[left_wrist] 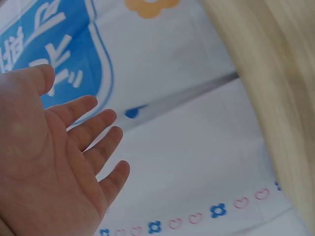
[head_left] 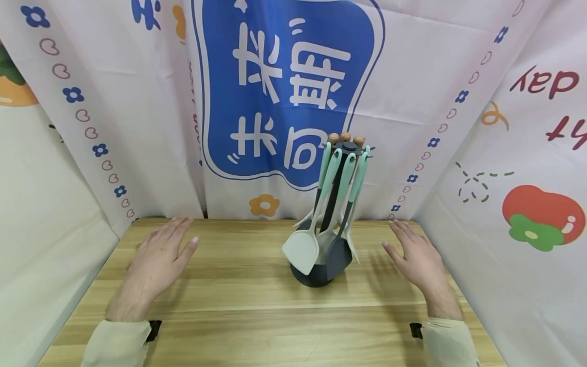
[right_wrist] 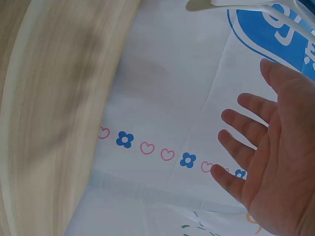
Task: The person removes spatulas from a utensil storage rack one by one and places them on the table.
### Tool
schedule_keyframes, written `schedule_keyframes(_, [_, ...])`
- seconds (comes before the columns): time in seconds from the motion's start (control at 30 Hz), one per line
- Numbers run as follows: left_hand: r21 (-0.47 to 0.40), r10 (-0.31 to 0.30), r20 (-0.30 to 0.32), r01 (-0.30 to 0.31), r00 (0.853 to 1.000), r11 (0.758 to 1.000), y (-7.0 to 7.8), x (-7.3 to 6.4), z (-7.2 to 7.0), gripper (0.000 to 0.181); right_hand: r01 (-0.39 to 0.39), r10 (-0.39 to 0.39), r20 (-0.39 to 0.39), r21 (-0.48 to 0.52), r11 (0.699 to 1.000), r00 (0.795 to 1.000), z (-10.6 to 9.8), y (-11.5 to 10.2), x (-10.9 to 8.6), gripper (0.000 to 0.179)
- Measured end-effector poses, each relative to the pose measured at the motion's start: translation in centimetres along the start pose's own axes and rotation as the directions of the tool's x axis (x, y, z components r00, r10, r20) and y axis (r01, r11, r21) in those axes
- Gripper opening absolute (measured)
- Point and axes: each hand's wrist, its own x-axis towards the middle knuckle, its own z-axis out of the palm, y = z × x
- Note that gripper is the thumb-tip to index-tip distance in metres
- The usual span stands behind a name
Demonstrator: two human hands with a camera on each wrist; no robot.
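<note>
A dark utensil stand (head_left: 310, 278) rises near the back of the table, right of centre in the head view. Hung round it are several kitchen tools with mint-green handles, among them a pale spatula (head_left: 301, 251) and a dark spatula (head_left: 339, 259). My left hand (head_left: 158, 257) is at the left, well away from the stand, its fingers spread and holding nothing. On the other side, nearer the stand, my right hand (head_left: 417, 257) has its fingers extended and nothing in them. Both wrist views show a bare palm. Part of a pale utensil (right_wrist: 231, 4) enters the right wrist view's top edge.
The wooden table (head_left: 220, 326) has light and brown grain. A white printed curtain (head_left: 151, 127) with a blue panel hangs along its back edge, close behind the stand. More printed cloth (head_left: 518, 285) walls off the right side, and pale cloth (head_left: 41, 229) the left.
</note>
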Motion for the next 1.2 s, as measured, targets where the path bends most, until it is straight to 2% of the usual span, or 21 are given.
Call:
schedule_keyframes(0.27, [-0.043, 0.071, -0.048, -0.073, 0.996, 0.996, 3.7, 0.1, -1.3, 0.067, 0.026, -0.024, -0.078, 0.017, 1.0, 0.997, -0.4, -1.3, -0.1, 0.066])
schedule_keyframes(0.47, [-0.061, 0.134, -0.07, -0.138, 0.989, 0.988, 7.5, 1.4, -2.5, 0.065, 0.019, -0.018, -0.111, 0.011, 1.0, 0.994, -0.3, -2.5, 0.3, 0.063])
schedule_keyframes(0.77, [-0.078, 0.263, -0.117, -0.273, 0.958, 0.959, 13.4, 4.4, -4.0, 0.064, 0.038, -0.033, -0.1, 0.047, 0.998, 0.994, 0.0, -3.4, 0.7, 0.061])
schedule_keyframes(0.97, [-0.08, 0.359, -0.151, -0.373, 0.921, 0.924, 17.0, 6.2, -5.2, 0.065, 0.047, -0.042, -0.092, 0.054, 0.997, 0.995, -0.1, -3.8, 0.8, 0.061])
schedule_keyframes(1.2, [-0.078, 0.419, -0.183, -0.438, 0.889, 0.896, 20.0, 8.6, -6.1, 0.064, 0.056, -0.052, -0.094, 0.04, 0.998, 0.994, -0.1, -4.4, 1.1, 0.061])
